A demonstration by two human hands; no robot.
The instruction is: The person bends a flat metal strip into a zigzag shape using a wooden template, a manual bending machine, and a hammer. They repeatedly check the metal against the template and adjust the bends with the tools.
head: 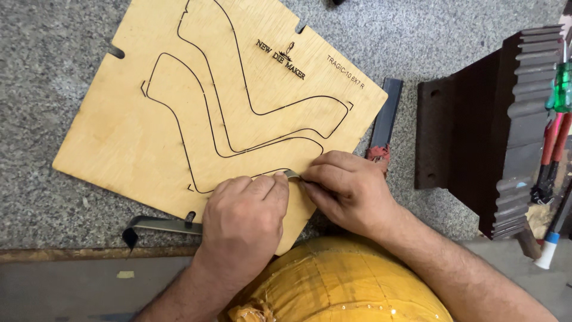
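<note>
A pale plywood die board [119, 128] with thin curved slots cut through it lies tilted on a speckled grey stone surface. Both hands meet at its near edge. My left hand [244, 217] and my right hand [348, 188] pinch a thin grey metal strip [292, 174] between their fingertips, right where a slot ends. Only a short bent piece of the strip shows between the fingers. The board carries dark printed lettering near its far right corner.
A bent metal strip [158, 225] pokes out from under the board's near edge. A dark flat bar [387, 113] lies right of the board. A heavy dark ridged metal block [494, 131] stands at right, with red- and green-handled tools [557, 119] beyond. A yellow taped object [339, 286] sits nearest me.
</note>
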